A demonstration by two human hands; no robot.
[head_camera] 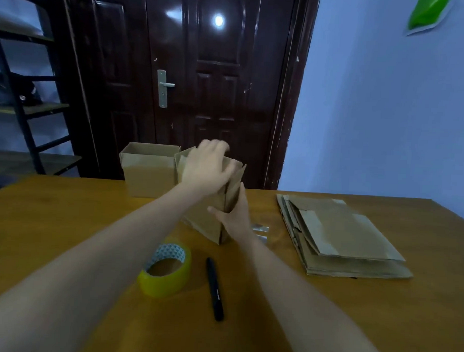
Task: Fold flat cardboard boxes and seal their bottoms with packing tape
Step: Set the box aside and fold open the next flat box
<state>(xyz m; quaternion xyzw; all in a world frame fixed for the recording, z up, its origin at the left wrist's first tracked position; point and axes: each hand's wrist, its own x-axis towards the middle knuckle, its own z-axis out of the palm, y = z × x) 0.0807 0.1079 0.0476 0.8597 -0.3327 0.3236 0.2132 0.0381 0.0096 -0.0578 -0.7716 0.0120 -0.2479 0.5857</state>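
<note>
head view: an upright cardboard box (pixel 211 217) stands mid-surface on the wooden surface (pixel 66 222), the right hand (pixel 234 215) gripping its near right corner edge with fingers curled round it, while the left hand (pixel 207 167) lies blurred over its open top, fingers bent onto the top flaps. a finished open box (pixel 149 173) stands just beside it on the left at the far edge, a stack of flat cardboard boxes (pixel 342 235) lies to the right, and a yellow tape roll (pixel 167 271) and a black marker (pixel 215 289) lie nearer the person.
</note>
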